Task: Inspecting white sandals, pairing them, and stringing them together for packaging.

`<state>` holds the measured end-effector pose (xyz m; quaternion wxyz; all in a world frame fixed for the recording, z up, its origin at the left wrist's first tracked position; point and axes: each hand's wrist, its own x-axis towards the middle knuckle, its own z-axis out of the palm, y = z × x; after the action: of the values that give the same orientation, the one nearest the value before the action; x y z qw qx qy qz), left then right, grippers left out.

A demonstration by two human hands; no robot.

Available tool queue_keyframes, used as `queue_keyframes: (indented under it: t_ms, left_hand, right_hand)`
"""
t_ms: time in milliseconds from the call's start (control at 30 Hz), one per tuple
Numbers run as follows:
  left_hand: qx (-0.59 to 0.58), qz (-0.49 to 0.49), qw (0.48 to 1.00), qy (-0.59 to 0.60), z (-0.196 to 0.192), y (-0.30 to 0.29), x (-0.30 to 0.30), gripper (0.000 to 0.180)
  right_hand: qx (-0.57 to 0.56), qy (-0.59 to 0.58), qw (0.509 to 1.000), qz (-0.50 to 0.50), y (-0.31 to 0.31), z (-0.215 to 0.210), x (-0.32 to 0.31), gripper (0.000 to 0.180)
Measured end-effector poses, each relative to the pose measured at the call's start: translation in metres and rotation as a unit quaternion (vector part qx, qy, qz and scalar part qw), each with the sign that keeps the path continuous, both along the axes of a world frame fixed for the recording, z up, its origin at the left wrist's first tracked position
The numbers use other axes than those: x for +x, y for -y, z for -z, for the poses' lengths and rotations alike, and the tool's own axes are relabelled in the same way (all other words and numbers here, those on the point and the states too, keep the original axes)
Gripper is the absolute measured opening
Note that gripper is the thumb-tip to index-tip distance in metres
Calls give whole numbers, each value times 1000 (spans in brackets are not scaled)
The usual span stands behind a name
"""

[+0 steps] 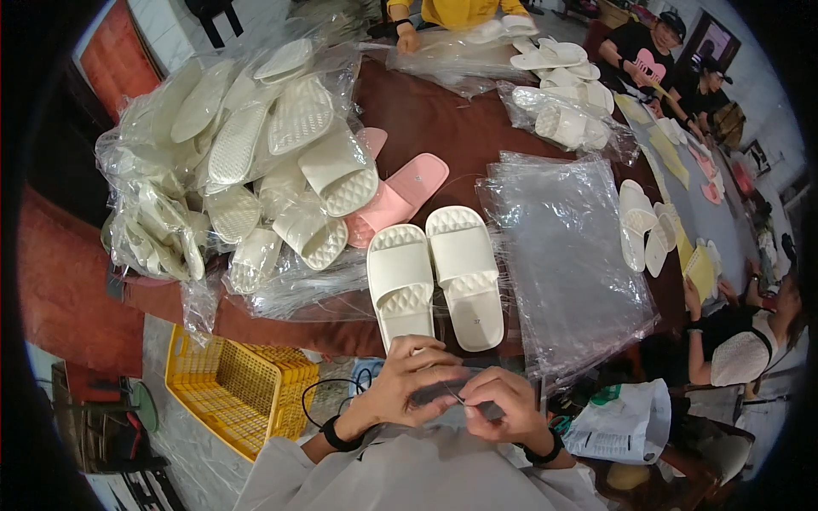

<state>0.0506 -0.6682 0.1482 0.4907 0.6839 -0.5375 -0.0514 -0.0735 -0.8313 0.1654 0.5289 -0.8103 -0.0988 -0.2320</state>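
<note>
In front of my body, at the table's near edge, my two hands are close together. My left hand has its fingers curled around something greyish and see-through, too small to make out. My right hand pinches a thin, dark strand that points toward the left fingers. Just beyond, a pair of cream slides lies side by side, soles down: the left slide and the right slide. The left slide's near end is partly covered by my left fingers. Right of the pair lies a stack of clear plastic bags.
Bagged cream slides pile up at left, beside a pink slide. More slides lie right, others farther back. A yellow crate stands below left. A person in yellow sits opposite; others work at right.
</note>
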Motion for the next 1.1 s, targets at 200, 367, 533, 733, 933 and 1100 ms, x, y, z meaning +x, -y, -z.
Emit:
queue_keyframes:
  t_ms: [200,367,533,733,933,1100]
  left_hand:
    - [9,47,998,-37,-22,-21,7,18]
    - [-20,14,998,-52,-52,-49,18,8]
    - [-95,0,990,-103,-71,-65,15,8]
    - [-285,-55,951,-108,-71,-94,19,34]
    - [-381,-36,912,-149,-76,-144,29,30]
    - [-333,-127,929,-102,-55,-132,35,20]
  right_hand:
    - [81,-1,997,21,13,-9,-8,14]
    - [116,-14,993,1,14,-12,-6,8]
    - [125,-25,991,-30,8,-15,5,12]
    - [65,-82,994,22,9,14,26,9]
    - [-29,-146,981,127,6,51,47,13]
    - [-62,-119,978,157,2,56,57,17]
